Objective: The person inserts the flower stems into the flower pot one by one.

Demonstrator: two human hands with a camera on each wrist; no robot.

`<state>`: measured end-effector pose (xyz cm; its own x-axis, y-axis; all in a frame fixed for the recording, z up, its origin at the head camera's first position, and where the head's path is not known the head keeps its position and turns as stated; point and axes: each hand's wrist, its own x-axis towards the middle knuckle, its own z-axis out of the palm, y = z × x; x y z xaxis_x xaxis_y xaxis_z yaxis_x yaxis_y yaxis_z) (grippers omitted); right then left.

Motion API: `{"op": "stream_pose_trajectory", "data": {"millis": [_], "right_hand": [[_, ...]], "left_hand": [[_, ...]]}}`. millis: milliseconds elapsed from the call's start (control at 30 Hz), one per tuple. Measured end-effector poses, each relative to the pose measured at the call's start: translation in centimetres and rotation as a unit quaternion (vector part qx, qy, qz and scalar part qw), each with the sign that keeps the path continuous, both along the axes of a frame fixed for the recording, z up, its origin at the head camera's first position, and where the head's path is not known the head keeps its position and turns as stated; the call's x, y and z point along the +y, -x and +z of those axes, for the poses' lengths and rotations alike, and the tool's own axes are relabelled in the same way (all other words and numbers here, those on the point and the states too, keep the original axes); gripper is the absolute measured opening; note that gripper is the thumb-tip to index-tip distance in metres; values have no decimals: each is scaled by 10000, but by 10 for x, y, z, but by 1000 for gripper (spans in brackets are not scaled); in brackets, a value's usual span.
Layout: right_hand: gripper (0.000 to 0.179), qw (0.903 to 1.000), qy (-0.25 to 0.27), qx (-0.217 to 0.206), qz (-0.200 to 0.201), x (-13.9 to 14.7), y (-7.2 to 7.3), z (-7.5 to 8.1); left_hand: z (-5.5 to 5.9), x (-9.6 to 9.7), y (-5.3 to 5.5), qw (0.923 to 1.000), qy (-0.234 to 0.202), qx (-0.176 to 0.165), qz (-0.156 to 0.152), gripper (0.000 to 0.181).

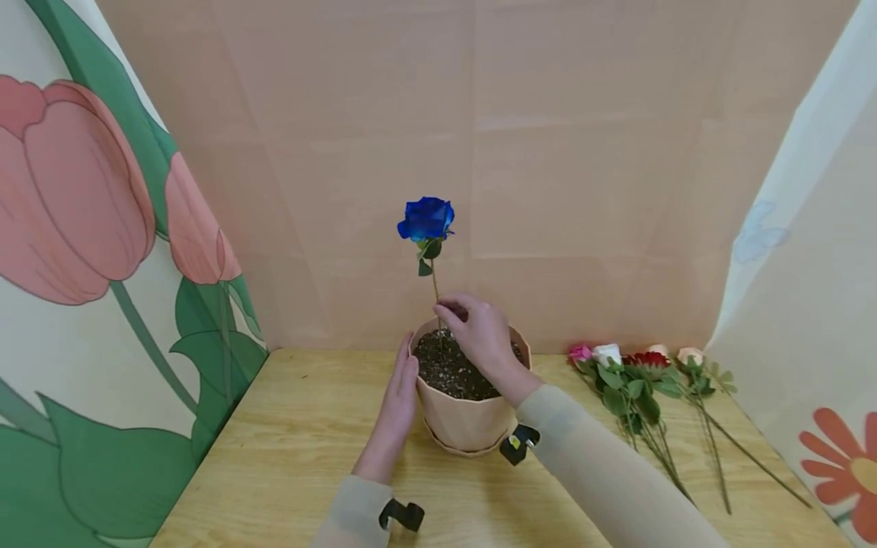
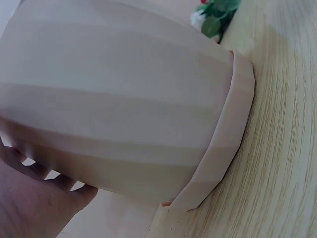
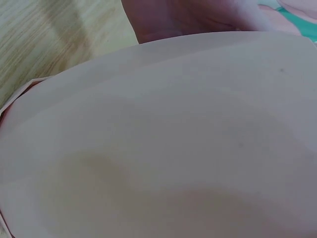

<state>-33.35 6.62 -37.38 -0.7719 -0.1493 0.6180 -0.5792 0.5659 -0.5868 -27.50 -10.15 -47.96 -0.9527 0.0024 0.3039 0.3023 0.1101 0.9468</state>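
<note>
A blue rose [image 1: 426,219] stands upright, its thin stem running down into the dark soil [image 1: 455,373] of a pale pink faceted flowerpot [image 1: 466,420]. My right hand [image 1: 483,331] reaches over the pot and pinches the stem between thumb and fingers, a little above the soil. Against the pot's left side rests my left hand [image 1: 403,384], its fingers extended along the wall. In the left wrist view that hand [image 2: 39,198] supports the pot's side [image 2: 109,109], and the pot sits in a matching saucer [image 2: 223,144]. The pot's wall [image 3: 163,129] fills most of the right wrist view.
Several cut roses, including a white one [image 1: 607,354] and a dark red one [image 1: 647,359], lie on the wooden table [image 1: 294,434] to the right, stems pointing toward the front. A plain pinkish backdrop [image 1: 356,175] hangs behind, and a tulip-printed cloth [image 1: 82,198] stands at left.
</note>
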Motion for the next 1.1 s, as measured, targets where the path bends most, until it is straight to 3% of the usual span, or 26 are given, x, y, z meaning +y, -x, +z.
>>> {"op": "stream_pose_trajectory", "data": {"millis": [733,1100], "right_hand": [[29,9993,63,-352,134,1,-4,4],[40,9969,331,-698,145,24,-18,22]], "left_hand": [[4,0,-1,9998,69,-206,21,62],[5,1,-4,10000,39,-41,-33,61]]}}
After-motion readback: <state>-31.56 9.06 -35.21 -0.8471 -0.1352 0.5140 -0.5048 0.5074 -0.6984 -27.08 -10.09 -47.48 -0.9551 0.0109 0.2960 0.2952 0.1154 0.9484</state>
